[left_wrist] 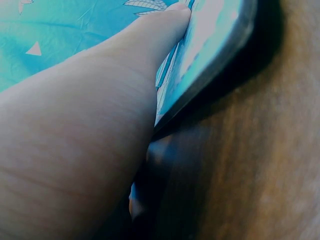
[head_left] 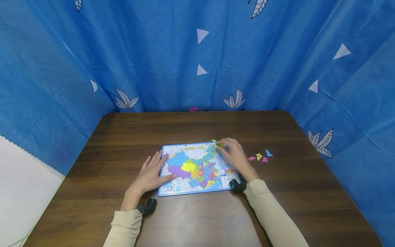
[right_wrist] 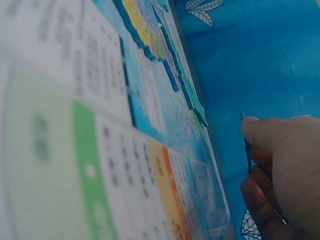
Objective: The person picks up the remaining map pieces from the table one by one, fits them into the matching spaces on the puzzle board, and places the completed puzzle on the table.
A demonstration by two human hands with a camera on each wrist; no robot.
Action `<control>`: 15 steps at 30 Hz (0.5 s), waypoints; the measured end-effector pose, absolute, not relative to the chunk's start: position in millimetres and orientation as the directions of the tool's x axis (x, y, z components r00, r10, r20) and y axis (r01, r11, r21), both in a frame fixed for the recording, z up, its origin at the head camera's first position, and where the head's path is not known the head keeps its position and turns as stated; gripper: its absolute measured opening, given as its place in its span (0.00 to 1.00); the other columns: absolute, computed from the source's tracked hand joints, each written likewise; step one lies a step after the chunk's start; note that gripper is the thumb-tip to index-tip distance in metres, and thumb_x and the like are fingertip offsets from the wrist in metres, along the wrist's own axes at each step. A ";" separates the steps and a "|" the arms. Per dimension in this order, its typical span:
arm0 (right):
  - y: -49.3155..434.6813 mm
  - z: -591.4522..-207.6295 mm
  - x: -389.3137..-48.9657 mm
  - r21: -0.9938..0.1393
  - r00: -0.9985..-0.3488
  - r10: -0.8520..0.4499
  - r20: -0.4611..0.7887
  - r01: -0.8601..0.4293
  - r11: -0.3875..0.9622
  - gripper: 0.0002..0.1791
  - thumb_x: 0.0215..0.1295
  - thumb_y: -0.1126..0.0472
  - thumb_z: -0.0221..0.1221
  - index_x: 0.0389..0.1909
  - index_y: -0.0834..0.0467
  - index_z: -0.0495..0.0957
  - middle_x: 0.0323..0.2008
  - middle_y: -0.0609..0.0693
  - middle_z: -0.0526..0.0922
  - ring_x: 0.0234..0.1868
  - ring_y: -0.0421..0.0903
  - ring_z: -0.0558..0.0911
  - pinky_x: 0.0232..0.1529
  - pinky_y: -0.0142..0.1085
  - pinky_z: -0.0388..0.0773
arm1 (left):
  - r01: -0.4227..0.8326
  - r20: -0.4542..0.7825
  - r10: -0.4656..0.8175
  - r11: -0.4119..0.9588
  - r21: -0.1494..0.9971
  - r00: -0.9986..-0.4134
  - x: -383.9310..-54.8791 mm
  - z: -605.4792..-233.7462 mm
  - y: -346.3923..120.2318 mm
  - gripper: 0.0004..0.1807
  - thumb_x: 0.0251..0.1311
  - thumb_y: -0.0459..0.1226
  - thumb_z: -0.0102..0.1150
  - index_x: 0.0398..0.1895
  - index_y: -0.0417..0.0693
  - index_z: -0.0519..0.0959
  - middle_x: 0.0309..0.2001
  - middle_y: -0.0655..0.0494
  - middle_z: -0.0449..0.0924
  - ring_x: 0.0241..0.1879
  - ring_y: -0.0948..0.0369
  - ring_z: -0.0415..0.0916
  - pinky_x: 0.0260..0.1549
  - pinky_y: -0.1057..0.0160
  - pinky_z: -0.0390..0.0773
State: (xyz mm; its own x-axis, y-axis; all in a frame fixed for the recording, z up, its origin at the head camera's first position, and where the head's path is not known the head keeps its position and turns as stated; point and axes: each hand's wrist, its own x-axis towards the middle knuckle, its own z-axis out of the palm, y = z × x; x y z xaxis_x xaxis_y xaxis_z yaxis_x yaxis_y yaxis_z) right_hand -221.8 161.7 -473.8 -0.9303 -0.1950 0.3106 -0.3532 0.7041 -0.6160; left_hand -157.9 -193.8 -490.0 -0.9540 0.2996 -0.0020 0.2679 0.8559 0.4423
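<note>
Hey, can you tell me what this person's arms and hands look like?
The left hand and right hand are bare, without gloves. The left sleeve and right sleeve are plain cream, ending near the wrists. The left wrist camera and right wrist camera are small and black.

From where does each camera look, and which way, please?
Head: on head, facing forward-down at the board; left hand, right hand, sleeves show.
Left wrist: on that wrist, facing the board's edge and table; left hand shows.
Right wrist: on that wrist, facing across the board; right hand pinches a piece.
Wrist views share board and curtain.
</note>
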 end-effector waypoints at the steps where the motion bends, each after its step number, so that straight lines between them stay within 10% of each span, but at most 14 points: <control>1: 161.0 -474.8 -221.9 -0.619 -0.932 -0.194 0.308 -0.351 0.702 0.11 0.72 0.58 0.65 0.51 0.54 0.87 0.56 0.53 0.85 0.57 0.53 0.80 0.56 0.50 0.80 | 0.268 -0.001 0.300 0.856 0.442 -0.954 -157.7 -489.7 -193.7 0.55 0.57 0.67 0.62 0.81 0.47 0.59 0.83 0.42 0.46 0.83 0.43 0.41 0.78 0.35 0.38; 15: 157.4 -490.1 -221.7 -0.642 -0.925 -0.199 0.322 -0.369 0.672 0.11 0.71 0.58 0.65 0.52 0.55 0.87 0.56 0.53 0.85 0.56 0.52 0.81 0.54 0.49 0.82 | 0.264 -0.004 0.297 0.857 0.441 -0.955 -158.2 -491.3 -194.1 0.55 0.57 0.69 0.60 0.81 0.48 0.59 0.83 0.42 0.47 0.83 0.43 0.41 0.78 0.36 0.38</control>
